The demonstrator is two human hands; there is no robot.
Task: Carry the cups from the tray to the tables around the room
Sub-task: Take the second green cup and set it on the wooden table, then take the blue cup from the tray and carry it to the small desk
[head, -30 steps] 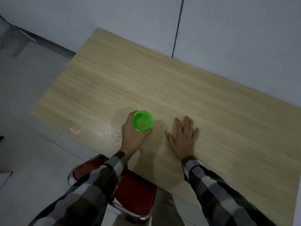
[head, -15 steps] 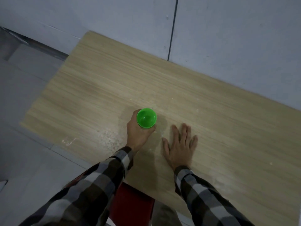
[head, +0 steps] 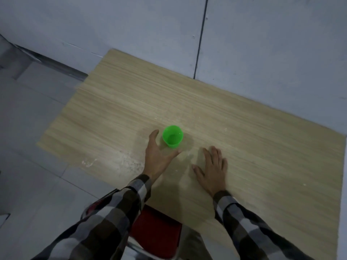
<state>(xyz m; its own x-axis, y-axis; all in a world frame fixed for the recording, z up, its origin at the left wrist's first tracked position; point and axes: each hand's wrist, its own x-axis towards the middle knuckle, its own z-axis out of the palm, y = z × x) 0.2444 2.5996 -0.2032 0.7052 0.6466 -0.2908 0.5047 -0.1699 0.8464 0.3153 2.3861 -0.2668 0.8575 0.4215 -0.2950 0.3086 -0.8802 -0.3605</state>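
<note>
Cup (head: 172,136), bright green, stands upright on the wooden table (head: 262,137). Left hand (head: 157,157) is spread just beside it, gripping nothing. Right hand (head: 212,169) lies flat and empty on the tabletop.

Counter (head: 244,128): pale wood-grain laminate, matt, scuffed white near its front edge. Cup (head: 172,136): glossy translucent green plastic. Sleeves (head: 116,218): checked woven cloth.

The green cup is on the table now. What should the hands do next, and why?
Probably pull the left hand away. The green cup stands upright on the table, the fingers are open around it, and the right hand lies flat.
</note>
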